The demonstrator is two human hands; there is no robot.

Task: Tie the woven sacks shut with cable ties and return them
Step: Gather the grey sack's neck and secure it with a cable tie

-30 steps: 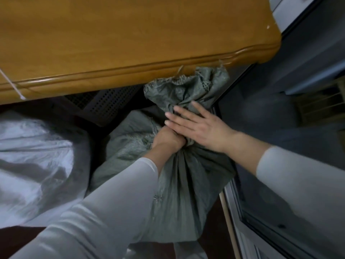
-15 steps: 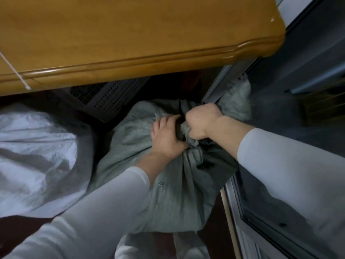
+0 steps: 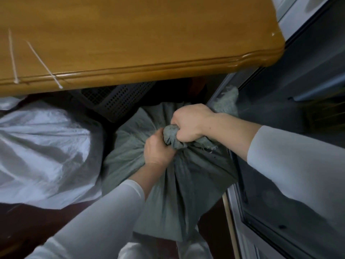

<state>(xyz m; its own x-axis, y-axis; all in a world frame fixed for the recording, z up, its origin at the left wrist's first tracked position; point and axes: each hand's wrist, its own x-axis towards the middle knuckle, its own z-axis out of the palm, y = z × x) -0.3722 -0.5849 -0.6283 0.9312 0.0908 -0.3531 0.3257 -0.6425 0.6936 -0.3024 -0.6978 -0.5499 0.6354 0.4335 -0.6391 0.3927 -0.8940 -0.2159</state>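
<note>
Head: sack (image 3: pixel 188 187) neck inside both hands (image 3: pixel 158 149) (image 3: pixel 190 125)

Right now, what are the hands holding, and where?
The grey-green woven sack, by its bunched neck: left hand lower, right hand on the twisted top.

Left hand (image 3: pixel 158 152) and right hand (image 3: pixel 190 126) clenched, gripping.

Green sack (image 3: pixel 186 193) hemmed in: white sack (image 3: pixel 46 156) close on the left, door frame (image 3: pixel 235 212) touching on the right, perforated basket (image 3: pixel 119 101) just behind. Table (image 3: pixel 141 71) overhangs the basket, closing the far side; bare floor (image 3: pixel 33 225) at near left leaves room to pass.
</note>
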